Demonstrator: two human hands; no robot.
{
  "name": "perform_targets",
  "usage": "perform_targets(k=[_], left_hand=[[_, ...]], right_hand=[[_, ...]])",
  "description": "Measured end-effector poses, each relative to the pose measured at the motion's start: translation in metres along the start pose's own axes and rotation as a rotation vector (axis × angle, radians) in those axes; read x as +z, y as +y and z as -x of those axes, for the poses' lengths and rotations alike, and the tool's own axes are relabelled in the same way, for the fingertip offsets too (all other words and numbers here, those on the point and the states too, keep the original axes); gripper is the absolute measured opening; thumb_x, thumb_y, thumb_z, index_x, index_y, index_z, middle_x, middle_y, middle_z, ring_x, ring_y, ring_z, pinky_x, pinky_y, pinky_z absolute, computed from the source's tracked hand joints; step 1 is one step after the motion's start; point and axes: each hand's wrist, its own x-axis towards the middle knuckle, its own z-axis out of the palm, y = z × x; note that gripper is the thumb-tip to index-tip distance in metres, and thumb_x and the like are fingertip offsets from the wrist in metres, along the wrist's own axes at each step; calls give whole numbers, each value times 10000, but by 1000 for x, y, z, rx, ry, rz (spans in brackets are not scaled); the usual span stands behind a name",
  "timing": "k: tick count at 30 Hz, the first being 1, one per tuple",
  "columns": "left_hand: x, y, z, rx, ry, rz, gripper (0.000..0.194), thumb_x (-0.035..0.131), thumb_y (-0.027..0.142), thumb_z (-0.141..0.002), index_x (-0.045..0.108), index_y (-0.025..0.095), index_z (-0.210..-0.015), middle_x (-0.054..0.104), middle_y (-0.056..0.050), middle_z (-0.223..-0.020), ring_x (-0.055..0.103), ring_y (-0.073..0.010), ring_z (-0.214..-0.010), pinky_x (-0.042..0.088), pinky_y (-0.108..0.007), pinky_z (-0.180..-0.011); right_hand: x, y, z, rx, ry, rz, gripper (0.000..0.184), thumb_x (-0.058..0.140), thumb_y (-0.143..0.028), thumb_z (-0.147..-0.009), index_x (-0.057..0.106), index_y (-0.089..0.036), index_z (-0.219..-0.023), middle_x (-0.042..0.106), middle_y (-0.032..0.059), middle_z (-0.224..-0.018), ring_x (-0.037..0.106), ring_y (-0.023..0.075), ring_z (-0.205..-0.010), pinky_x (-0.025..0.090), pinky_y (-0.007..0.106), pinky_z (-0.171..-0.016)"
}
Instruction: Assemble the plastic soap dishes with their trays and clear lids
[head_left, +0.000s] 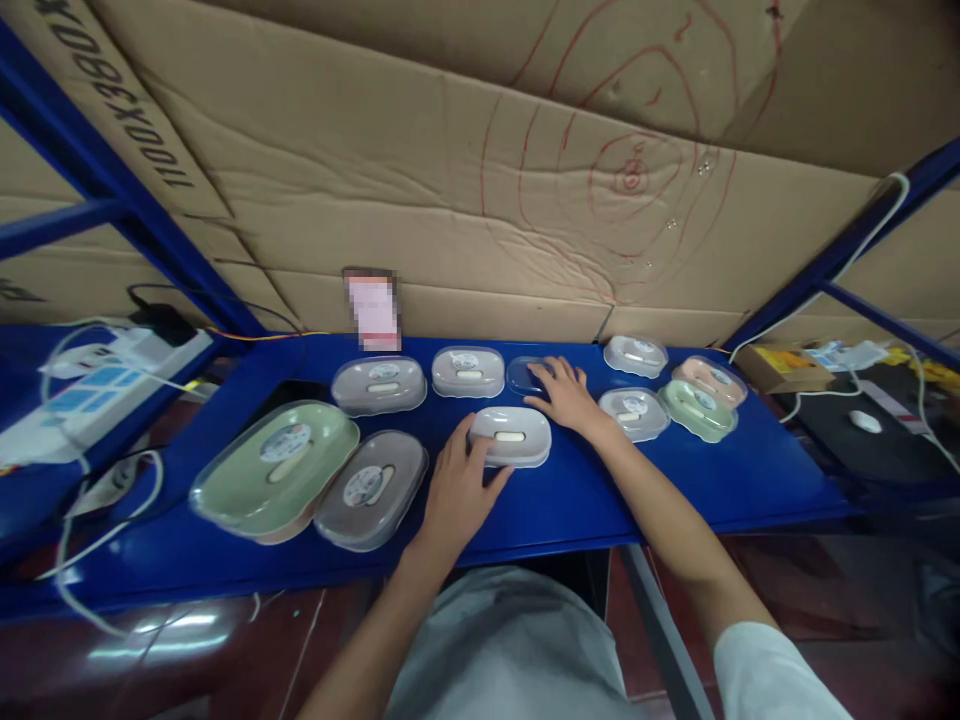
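A grey oval box point(525, 422) with a white oblong piece in its middle sits near the centre of the blue table, with no round label on it. My left hand point(461, 480) grips its left end, fingers along the side and thumb at the front edge. Behind the box lies a clear plastic lid point(520, 376), flat on the table. The fingers of my right hand point(566, 393) are bent over the lid's right end, the thumb at its near edge.
Lidded grey boxes point(379, 387) and a large green box point(277, 465) stand left. More grey boxes point(634, 412), a green one point(699, 408) and a pink one point(712, 378) stand right. A phone point(375, 312) leans on the cardboard wall point(420, 200); a power strip point(105, 390) lies far left.
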Motion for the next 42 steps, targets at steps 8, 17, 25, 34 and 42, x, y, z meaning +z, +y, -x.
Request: perform_targets(k=[8, 17, 25, 34, 42], left_hand=[[-1, -1, -3, -60, 42, 206, 766, 714, 407, -980, 327, 207, -1609, 558, -209, -1533, 587, -374, -1403, 530, -549, -1124], [3, -7, -2, -74, 89, 247, 853, 687, 533, -983, 277, 227, -1665, 579, -209, -1486, 597, -369, -1371, 522, -563, -1124], [9, -15, 1, -67, 51, 277, 831, 729, 399, -969, 292, 270, -1664, 542, -182, -1524, 562, -367, -1405, 493, -564, -1160], [11, -16, 2, -59, 64, 289, 752, 677, 397, -1008, 320, 266, -1656, 576, -176, -1520, 581, -346, -1406, 506, -539, -1163], [11, -17, 2, -59, 46, 289, 666, 653, 388, -1023, 399, 224, -1616, 590, -187, -1530, 599, -341, -1406, 518, -539, -1161]], right_hand=[[-39, -20, 44, -111, -81, -93, 534, 392, -556, -1130, 529, -306, -1581, 612, 84, -1558, 588, 289, -1415, 499, 489, -1162], [-1, -61, 96, -342, 115, -57, 517, 518, -366, -1109, 497, -259, -1614, 487, 165, -1644, 357, 355, -1595, 391, 607, -1260], [3, -48, 87, -546, 103, -54, 529, 557, -279, -1097, 477, -308, -1619, 510, 135, -1633, 330, 318, -1615, 312, 650, -1298], [-7, -36, 75, -545, 54, -95, 519, 464, -256, -1127, 438, -312, -1643, 453, 121, -1683, 298, 286, -1632, 279, 634, -1314], [13, -24, 76, -580, 113, -5, 533, 525, -221, -1099, 476, -312, -1622, 450, 99, -1694, 241, 312, -1650, 272, 651, -1313]])
